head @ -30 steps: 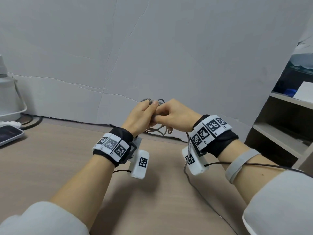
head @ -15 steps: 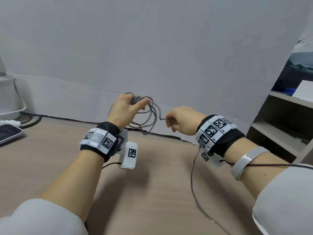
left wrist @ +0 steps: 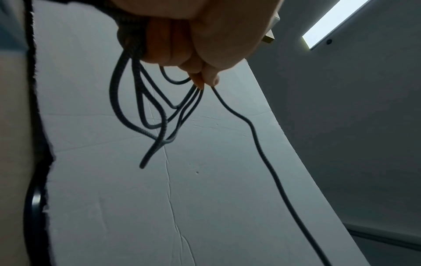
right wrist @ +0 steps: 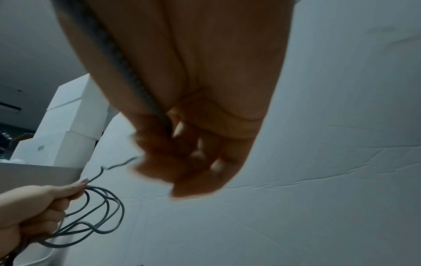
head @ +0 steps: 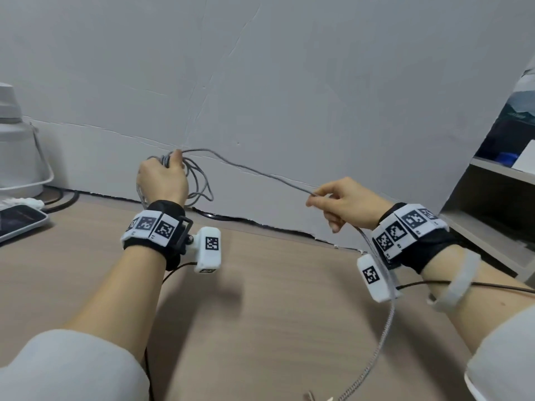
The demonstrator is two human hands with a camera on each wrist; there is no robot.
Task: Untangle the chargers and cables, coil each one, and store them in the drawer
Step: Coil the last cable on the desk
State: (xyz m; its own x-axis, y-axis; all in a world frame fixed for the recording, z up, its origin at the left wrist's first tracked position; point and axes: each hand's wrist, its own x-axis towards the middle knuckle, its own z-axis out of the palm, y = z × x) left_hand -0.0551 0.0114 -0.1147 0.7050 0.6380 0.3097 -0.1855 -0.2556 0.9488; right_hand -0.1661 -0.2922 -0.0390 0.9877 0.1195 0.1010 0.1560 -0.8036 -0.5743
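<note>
Both hands raised above the desk, well apart.

Left hand: fingers curled, clamped round a bundle of grey cable loops. Several loops hang below the fist, uneven in size, loosely nested, not yet a neat coil. From the left wrist view, thumb and fingertip pinched together at the top of the loops, strands fanning out just beneath; one loose end dangling free among them.

From that fist, a single strand running taut, slanting down to the right hand. Thumb and forefinger there pinched on the strand; remaining fingers loosely curled below. Past the pinch, cable passing under the palm, down beside the wrist, then trailing to the desk near the lower edge of the head view. Right wrist view blurred at the fingertips; cable seen lying along the palm.

Cable: braided sheath, grey, fine woven ribbing, round section, pliant. Appears near black in the wrist views against the pale backdrop.

Desk: light wood grain, matte. Backdrop: pale grey board, creased and cracked. Shelf unit at right, grey. Phone lying flat at far left, white container behind it. Both wrists wearing black bands with white marker tiles.
</note>
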